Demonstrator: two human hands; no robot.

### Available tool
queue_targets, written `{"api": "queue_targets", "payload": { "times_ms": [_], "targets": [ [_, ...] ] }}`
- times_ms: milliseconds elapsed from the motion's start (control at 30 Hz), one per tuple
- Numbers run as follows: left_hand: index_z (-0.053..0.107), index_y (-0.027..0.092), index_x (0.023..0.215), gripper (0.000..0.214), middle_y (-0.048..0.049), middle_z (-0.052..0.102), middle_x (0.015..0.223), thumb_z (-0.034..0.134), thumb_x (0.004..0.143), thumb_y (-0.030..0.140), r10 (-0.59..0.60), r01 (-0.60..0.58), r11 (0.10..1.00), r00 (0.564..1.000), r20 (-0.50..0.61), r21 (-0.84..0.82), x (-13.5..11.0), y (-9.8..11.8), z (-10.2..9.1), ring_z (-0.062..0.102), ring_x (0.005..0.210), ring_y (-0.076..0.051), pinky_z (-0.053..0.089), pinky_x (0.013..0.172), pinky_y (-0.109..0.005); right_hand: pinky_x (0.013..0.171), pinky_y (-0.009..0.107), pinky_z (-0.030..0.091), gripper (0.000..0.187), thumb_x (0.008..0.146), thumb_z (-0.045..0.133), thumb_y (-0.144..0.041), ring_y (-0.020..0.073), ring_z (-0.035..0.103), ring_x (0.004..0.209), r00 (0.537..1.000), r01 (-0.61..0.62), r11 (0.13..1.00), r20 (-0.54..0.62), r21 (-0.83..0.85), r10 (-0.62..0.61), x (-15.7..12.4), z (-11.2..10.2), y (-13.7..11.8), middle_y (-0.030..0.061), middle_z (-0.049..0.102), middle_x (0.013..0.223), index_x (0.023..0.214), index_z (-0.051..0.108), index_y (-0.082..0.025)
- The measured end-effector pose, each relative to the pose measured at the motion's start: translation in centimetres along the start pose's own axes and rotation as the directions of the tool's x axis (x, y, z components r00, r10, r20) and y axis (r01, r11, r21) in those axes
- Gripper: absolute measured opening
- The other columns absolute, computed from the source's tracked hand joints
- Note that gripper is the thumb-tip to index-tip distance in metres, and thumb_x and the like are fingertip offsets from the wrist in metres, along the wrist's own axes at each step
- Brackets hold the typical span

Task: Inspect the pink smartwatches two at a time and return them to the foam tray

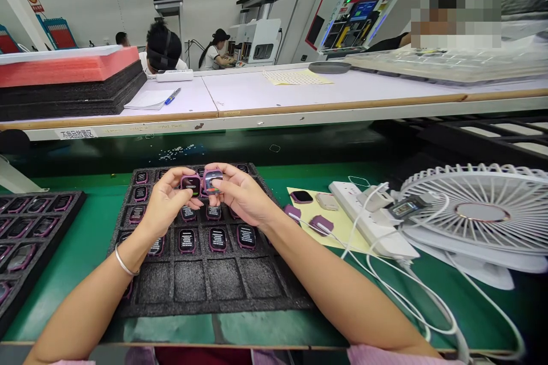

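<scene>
My left hand (165, 205) pinches a purple smartwatch body (191, 184) by its edges. My right hand (240, 194) grips a second purple watch body (212, 178) right beside it, the two almost touching. Both hands hover over a black foam tray (201, 279) on the green mat. Several purple watch bodies lie face up in the tray's upper rows, such as one (217, 238) in the third row. The front pockets hold nothing.
Another black tray of watches (29, 234) lies at the left. At the right are a yellow sheet (338, 222) with loose watch parts, a white power strip (372, 219), white cables and a white fan (479, 217). A raised white bench (299, 97) runs behind, with other people beyond.
</scene>
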State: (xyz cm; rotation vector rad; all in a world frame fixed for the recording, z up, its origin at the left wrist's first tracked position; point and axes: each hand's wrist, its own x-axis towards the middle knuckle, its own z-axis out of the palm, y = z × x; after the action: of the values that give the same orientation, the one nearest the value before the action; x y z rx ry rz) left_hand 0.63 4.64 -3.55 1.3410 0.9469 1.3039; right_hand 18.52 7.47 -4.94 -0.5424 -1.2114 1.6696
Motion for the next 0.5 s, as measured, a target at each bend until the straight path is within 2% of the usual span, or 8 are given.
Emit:
{"api": "queue_targets", "payload": {
  "times_ms": [267,367,467,500],
  "targets": [
    [0.058,0.019,0.106,0.034,-0.002,0.064,0.1,0.066,0.073,0.024,-0.026,0.023,0.998,0.999,-0.047,-0.065,0.1,-0.2,0.0,0.069,0.059,-0.012,0.059,0.058,-0.026,0.059,0.025,0.053,0.037,0.075,0.075,-0.02,0.0113,0.065,0.063,1.0,-0.016,1.0,0.027,-0.01,0.016,-0.1,0.2,-0.5,0.0008,0.068,0.09,0.109,0.062,-0.02],
    [0.058,0.019,0.108,0.035,-0.0005,0.065,0.095,0.065,0.074,0.023,-0.04,0.032,0.994,0.996,-0.075,-0.101,0.2,-0.3,-0.1,0.069,0.059,-0.012,0.059,0.058,-0.026,0.067,0.029,0.056,0.044,0.076,0.075,-0.019,0.0153,0.069,0.073,0.996,-0.008,0.998,0.086,-0.059,0.013,-0.8,0.6,-2.1,0.004,0.068,0.099,0.118,0.06,-0.022],
    [0.059,0.019,0.111,0.038,-0.0003,0.065,0.092,0.065,0.073,0.023,-0.071,0.058,0.989,0.993,-0.095,-0.135,0.3,-0.2,-0.1,0.068,0.057,-0.011,0.058,0.056,-0.025,0.073,0.037,0.059,0.048,0.08,0.076,-0.024,0.0207,0.072,0.081,0.99,0.023,0.992,0.138,-0.127,-0.005,-3.1,0.5,-4.5,0.0069,0.066,0.109,0.125,0.058,-0.026],
    [0.059,0.019,0.111,0.039,-0.0001,0.064,0.091,0.065,0.073,0.024,-0.082,0.068,0.987,0.992,-0.095,-0.145,0.3,-0.1,-0.1,0.068,0.056,-0.012,0.057,0.055,-0.025,0.07,0.039,0.059,0.05,0.079,0.078,-0.027,0.0216,0.072,0.078,0.991,0.024,0.987,0.134,-0.158,-0.002,-4.2,0.3,-5.3,0.0076,0.066,0.11,0.126,0.059,-0.028]
  ]
}}
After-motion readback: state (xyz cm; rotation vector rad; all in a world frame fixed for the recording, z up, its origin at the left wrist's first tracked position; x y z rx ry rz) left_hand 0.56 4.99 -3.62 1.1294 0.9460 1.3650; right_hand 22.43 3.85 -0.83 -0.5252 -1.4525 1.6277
